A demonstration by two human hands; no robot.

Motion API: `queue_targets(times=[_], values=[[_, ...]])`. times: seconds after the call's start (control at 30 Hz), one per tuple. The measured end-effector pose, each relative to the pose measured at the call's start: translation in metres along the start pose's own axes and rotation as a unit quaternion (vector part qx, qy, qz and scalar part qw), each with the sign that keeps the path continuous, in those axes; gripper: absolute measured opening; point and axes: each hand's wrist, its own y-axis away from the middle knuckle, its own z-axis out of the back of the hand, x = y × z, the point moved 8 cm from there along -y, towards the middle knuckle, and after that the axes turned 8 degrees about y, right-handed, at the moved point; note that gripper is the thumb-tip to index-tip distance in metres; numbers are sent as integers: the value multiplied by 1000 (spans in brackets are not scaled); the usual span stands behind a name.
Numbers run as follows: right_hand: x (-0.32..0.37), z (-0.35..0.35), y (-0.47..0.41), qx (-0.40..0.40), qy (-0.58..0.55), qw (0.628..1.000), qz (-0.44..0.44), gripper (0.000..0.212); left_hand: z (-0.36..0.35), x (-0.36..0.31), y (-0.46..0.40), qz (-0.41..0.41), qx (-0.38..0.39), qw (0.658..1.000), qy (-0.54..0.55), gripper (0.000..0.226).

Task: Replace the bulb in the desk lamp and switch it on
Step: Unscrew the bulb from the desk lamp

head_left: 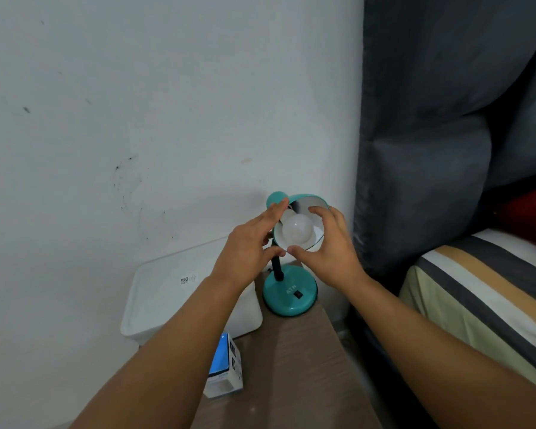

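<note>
Left hand: I see my left hand [251,243] spread open at the left side of the lamp shade [304,205]; its fingertips lie against the teal neck of the shade and its thumb reaches under the lower rim. It cups the shade rather than clamping anything.
Right hand: my right hand [331,246] is open and curved round the right side of the shade, index finger over the upper rim, thumb at the lower rim. I cannot tell whether its fingers touch the bulb.
Bulb: the white bulb [297,232] sits inside the shade, seated in the socket, unlit, its round end towards me, between my two hands.
Lamp: the desk lamp [290,294] stands on its round teal base at the far end of the bedside table [291,366], near the far right corner. The shade is tipped up to face me. A black switch [297,294] shows on the base.
Bulb box: a blue and white bulb box [225,370] stands at the left edge of the table, well apart from the lamp.
White bin: a white lidded bin [167,298] stands just beside the table's left edge, against the wall [136,103].
Bed: a striped mattress [483,298] lies to the right, below a grey padded headboard [430,134].
</note>
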Motion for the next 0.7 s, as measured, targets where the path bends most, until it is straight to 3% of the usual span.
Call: queue_targets(times=[0.13, 0.33, 0.53, 0.7], values=[[-6, -1, -1, -9, 21, 999, -33, 76, -1, 0, 0, 3, 3, 1000, -6, 97], [-3, -3, 0, 3, 20, 1000, -16, 67, 0, 3, 1, -1, 4, 1000, -2, 96], [-4, -2, 1, 11, -8, 1000, -22, 81, 0, 3, 0, 0, 5, 1000, -9, 96], [-14, -6, -1, 5, 43, 997, -64, 80, -2, 2, 0, -1, 7, 1000, -16, 94]])
